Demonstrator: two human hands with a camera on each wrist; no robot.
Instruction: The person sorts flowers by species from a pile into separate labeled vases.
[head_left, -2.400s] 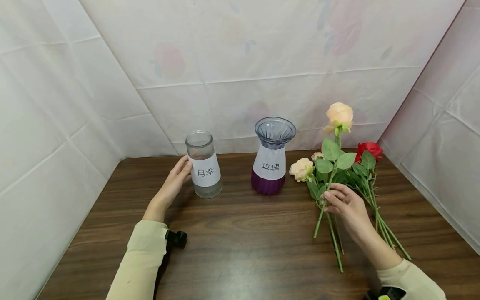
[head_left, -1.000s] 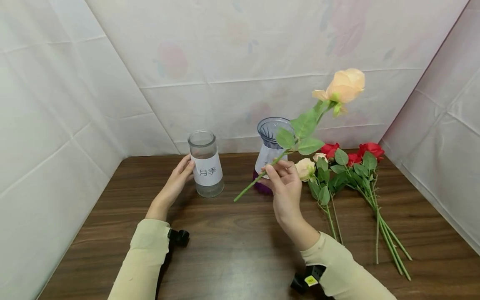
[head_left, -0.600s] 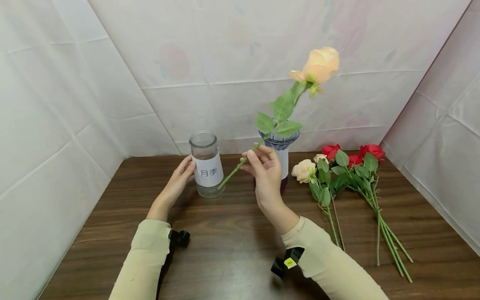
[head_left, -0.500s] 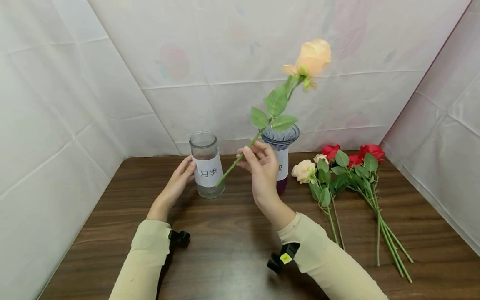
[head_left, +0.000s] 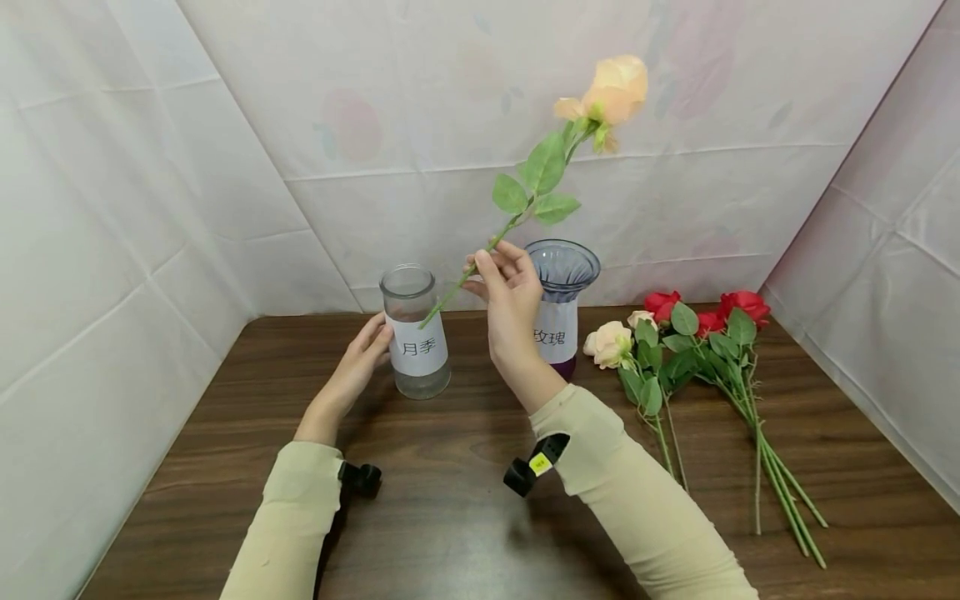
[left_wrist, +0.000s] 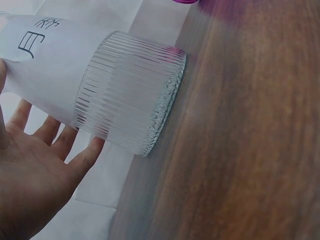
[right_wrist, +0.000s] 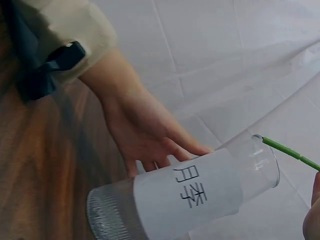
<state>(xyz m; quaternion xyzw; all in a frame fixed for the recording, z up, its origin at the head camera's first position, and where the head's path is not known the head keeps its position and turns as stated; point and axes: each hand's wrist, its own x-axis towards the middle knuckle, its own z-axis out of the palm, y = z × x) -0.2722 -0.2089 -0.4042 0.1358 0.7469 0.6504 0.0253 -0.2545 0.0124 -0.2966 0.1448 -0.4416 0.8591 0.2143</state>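
Observation:
A peach rose (head_left: pixel 617 88) is held by its green stem in my right hand (head_left: pixel 512 312), thumb against fingers. Its bloom points up and right. The lower stem end overlaps the clear glass vase (head_left: pixel 418 382) in the head view; in the right wrist view the stem (right_wrist: pixel 290 151) ends by the vase's rim. My left hand (head_left: pixel 347 371) holds that upright vase from its left side, thumb in front and fingers (left_wrist: pixel 85 157) behind. A white paper label (head_left: pixel 417 346) with handwritten characters wraps the vase. Just behind my right hand stands a blue-and-purple glass vase (head_left: pixel 564 267), also labelled.
To the right lie pale cream roses (head_left: pixel 611 343) and several red roses (head_left: pixel 744 305), their long stems toward the table's front. The wooden table (head_left: pixel 442 492) meets white fabric walls (head_left: pixel 465 158) at the back and sides.
My right hand has lifted the peach rose from the flowers at the right and carried it left and upward to the clear vase. The left hand has stayed at that vase.

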